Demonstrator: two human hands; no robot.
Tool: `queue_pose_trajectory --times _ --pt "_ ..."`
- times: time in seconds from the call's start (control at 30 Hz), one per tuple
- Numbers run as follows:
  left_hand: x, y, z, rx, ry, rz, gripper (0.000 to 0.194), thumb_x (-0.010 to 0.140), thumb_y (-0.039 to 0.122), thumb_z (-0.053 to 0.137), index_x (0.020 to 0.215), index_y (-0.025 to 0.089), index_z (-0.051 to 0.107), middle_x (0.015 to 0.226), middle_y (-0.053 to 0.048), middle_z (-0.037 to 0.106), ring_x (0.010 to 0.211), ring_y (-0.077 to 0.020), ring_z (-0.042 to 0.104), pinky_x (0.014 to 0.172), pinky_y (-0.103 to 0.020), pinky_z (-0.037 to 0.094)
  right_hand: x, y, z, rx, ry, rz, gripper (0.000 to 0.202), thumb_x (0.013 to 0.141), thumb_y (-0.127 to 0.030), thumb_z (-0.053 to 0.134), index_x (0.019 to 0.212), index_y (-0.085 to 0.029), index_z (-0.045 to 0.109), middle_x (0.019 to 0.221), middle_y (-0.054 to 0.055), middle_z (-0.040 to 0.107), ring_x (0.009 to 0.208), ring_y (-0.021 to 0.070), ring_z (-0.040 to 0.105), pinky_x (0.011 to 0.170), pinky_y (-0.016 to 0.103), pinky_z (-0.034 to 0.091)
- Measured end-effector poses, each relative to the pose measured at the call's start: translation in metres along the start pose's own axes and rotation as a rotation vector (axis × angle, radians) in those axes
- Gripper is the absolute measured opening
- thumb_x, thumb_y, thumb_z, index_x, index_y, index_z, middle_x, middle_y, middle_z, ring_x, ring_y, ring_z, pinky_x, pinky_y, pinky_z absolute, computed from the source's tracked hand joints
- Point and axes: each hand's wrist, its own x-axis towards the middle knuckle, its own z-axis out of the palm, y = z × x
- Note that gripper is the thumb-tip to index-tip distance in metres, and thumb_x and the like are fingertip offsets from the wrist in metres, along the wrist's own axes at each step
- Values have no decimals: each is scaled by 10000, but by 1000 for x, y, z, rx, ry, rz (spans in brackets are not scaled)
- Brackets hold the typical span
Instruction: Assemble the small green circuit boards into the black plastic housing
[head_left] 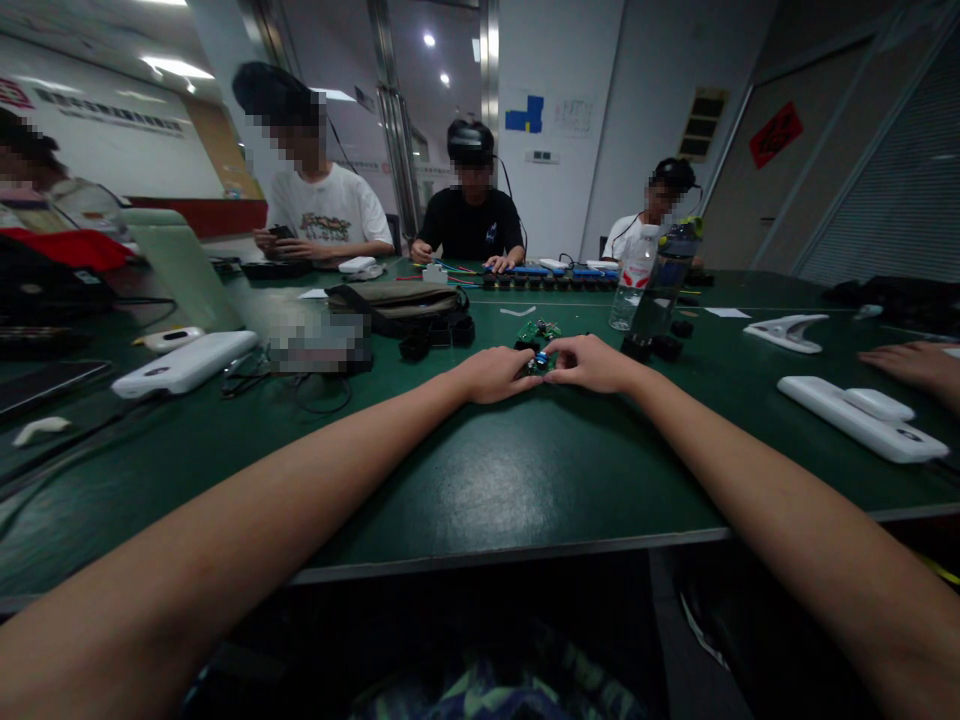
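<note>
Near the middle of the green table (pixel 517 470), my left hand (pixel 495 374) and my right hand (pixel 592 363) meet at a small circuit board with a blue part (pixel 541 358). The fingers of both hands are closed on it from either side, and they cover much of it. Just beyond the fingertips lies another green circuit board (pixel 541 329), with a small black part (pixel 525 345) beside it.
Bottles (pixel 634 280) stand beyond my right hand. A pouch (pixel 405 304) and black blocks (pixel 437 338) lie beyond my left. White devices lie left (pixel 187 364) and right (pixel 859 415). Several people sit around; another person's hand (pixel 911 362) rests at the right.
</note>
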Motion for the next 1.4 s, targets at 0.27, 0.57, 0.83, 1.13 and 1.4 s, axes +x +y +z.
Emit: queue_pose_trajectory --times 0.27,0.57,0.83,1.13,1.4 --pt "0 1 -1 -3 -3 -3 340 954 514 489 1027 195 577 929 -88 725 823 -236 691 661 -291 433 -1 -4 -1 -20 -16 35 359 785 -269 767 1123 -156 720 737 -21 668 662 125 578 707 256 398" --pt "-1 2 -3 -14 -11 -8 320 956 502 506 1003 192 572 907 -82 725 784 -220 682 642 -284 414 -1 -5 -1 -37 -18 44 350 787 -251 769 1118 -146 723 743 -16 676 674 127 590 709 251 403" --pt "-1 3 -3 -10 -22 -14 326 949 496 506 1014 186 584 879 -80 718 776 -230 677 645 -292 420 0 -2 -1 -45 -26 29 342 789 -256 765 1114 -159 720 748 -18 675 676 127 590 703 249 405" --pt "-1 4 -4 7 -21 -5 336 976 491 455 1037 182 573 890 -81 718 789 -227 681 648 -292 423 0 1 0 -41 -20 18 328 795 -294 757 1094 -162 718 758 -7 692 667 134 591 696 257 397" --pt "-1 2 -2 -8 -5 -1 355 975 516 458 1042 187 574 882 -75 718 790 -223 686 648 -288 429 -1 -3 -1 -35 -25 32 339 790 -243 750 1110 -140 702 749 -11 678 670 130 591 707 255 402"
